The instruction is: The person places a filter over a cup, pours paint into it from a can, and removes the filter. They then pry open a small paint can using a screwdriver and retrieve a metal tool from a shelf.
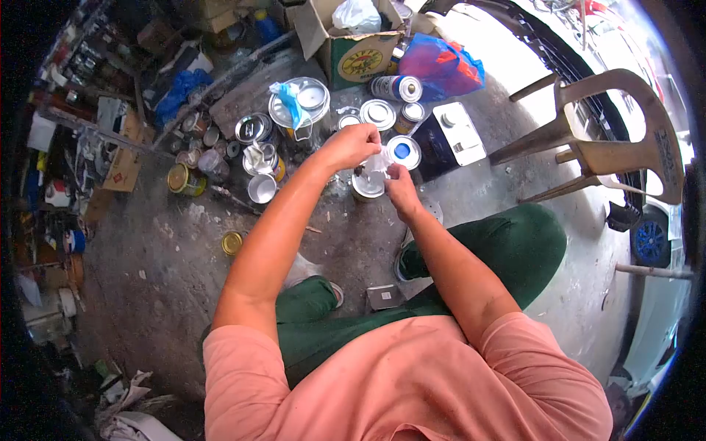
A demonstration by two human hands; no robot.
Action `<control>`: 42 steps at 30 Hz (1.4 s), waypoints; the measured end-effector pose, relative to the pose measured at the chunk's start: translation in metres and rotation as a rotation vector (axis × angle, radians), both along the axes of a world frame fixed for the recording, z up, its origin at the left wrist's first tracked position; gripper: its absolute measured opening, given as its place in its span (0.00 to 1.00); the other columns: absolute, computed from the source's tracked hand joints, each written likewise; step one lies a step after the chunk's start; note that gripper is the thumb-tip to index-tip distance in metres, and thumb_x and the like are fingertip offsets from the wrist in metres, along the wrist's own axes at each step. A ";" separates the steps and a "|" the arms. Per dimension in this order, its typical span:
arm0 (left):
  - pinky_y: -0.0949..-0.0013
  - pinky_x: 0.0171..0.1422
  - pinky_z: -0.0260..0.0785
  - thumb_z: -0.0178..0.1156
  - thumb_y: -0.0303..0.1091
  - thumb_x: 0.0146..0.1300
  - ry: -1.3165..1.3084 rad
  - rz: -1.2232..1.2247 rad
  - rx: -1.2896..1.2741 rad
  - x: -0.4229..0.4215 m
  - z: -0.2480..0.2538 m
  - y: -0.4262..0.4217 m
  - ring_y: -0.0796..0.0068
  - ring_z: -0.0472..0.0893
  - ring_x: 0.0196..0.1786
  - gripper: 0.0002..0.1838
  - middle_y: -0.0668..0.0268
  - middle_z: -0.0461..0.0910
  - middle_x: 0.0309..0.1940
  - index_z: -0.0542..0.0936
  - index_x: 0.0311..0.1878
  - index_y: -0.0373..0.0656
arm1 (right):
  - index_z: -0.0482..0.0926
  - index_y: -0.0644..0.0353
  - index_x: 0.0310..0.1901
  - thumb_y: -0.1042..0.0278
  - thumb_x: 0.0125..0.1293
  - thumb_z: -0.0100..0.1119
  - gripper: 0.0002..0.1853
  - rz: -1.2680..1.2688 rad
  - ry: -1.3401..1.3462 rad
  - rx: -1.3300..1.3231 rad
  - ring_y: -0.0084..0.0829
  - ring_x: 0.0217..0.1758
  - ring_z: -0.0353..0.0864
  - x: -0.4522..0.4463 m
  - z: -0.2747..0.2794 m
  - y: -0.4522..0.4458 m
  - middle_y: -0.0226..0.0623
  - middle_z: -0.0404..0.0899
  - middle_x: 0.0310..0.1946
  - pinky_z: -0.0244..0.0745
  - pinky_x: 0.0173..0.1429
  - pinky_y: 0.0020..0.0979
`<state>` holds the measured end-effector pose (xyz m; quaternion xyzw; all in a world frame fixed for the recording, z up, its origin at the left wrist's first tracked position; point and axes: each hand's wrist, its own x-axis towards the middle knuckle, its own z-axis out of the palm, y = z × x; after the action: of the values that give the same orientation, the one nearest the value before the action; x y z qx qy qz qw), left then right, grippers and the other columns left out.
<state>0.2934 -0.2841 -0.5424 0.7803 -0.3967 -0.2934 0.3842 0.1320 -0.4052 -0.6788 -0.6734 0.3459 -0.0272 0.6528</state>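
Note:
My left hand (350, 147) is closed, fingertips pinched together at the top of a whitish, partly see-through thing (378, 161) whose kind I cannot make out. My right hand (401, 191) is closed at the lower right side of that same thing, its fingertips pressed together. Just below the two hands stands an open can (368, 188) with pale contents. Close by on the right is a round tin with a blue centre (402, 151). Behind the hands is a can with a silvery lid (378, 114).
A large pail (318, 117) with a light-blue cloth (291, 105) stands behind to the left. A white cup (262, 189), a gold lid (232, 242) and several tins lie left. A cardboard box (342, 55) is at the back, a plastic chair (618, 140) at the right.

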 end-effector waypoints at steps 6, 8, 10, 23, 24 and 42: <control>0.68 0.44 0.73 0.67 0.34 0.66 -0.020 0.076 -0.053 -0.003 0.049 0.002 0.77 0.79 0.39 0.10 0.67 0.81 0.34 0.79 0.43 0.39 | 0.59 0.60 0.76 0.72 0.67 0.64 0.37 -0.044 -0.144 0.247 0.37 0.66 0.74 0.008 0.064 0.019 0.47 0.70 0.68 0.73 0.64 0.36; 0.70 0.47 0.73 0.67 0.34 0.66 -0.005 0.098 -0.071 -0.006 0.063 0.005 0.76 0.79 0.40 0.11 0.68 0.80 0.37 0.78 0.44 0.39 | 0.64 0.57 0.74 0.68 0.71 0.62 0.31 -0.087 -0.193 0.324 0.32 0.62 0.75 0.008 0.070 0.019 0.41 0.72 0.66 0.72 0.60 0.37; 0.70 0.48 0.73 0.66 0.34 0.66 0.004 0.129 -0.112 -0.007 0.063 0.006 0.76 0.79 0.41 0.11 0.68 0.80 0.36 0.78 0.44 0.39 | 0.68 0.55 0.69 0.66 0.72 0.62 0.26 -0.088 -0.191 0.371 0.31 0.61 0.75 0.007 0.071 0.014 0.38 0.75 0.62 0.71 0.60 0.38; 0.72 0.37 0.70 0.64 0.28 0.64 0.246 0.372 -0.187 -0.025 -0.044 0.030 0.80 0.76 0.32 0.06 0.70 0.78 0.31 0.77 0.41 0.42 | 0.74 0.61 0.47 0.68 0.67 0.62 0.11 -0.162 -0.091 0.469 0.31 0.30 0.78 -0.010 0.035 -0.036 0.30 0.76 0.33 0.77 0.36 0.34; 0.72 0.35 0.69 0.63 0.27 0.65 0.282 0.413 -0.241 -0.037 -0.058 0.033 0.81 0.76 0.30 0.05 0.70 0.78 0.30 0.77 0.41 0.43 | 0.74 0.60 0.45 0.69 0.67 0.62 0.09 -0.173 -0.059 0.421 0.30 0.28 0.77 -0.011 0.030 -0.035 0.29 0.76 0.30 0.76 0.32 0.33; 0.67 0.42 0.83 0.58 0.24 0.68 0.171 0.740 -0.143 -0.127 -0.178 0.053 0.67 0.87 0.39 0.16 0.57 0.79 0.52 0.79 0.58 0.33 | 0.85 0.57 0.46 0.61 0.64 0.63 0.13 0.013 0.265 -0.394 0.50 0.53 0.86 -0.001 -0.031 -0.025 0.49 0.88 0.46 0.78 0.58 0.43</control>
<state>0.1663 -0.2315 -0.7207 0.8148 -0.0742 -0.1706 0.5491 0.1307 -0.4304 -0.7096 -0.7877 0.4122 -0.0015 0.4579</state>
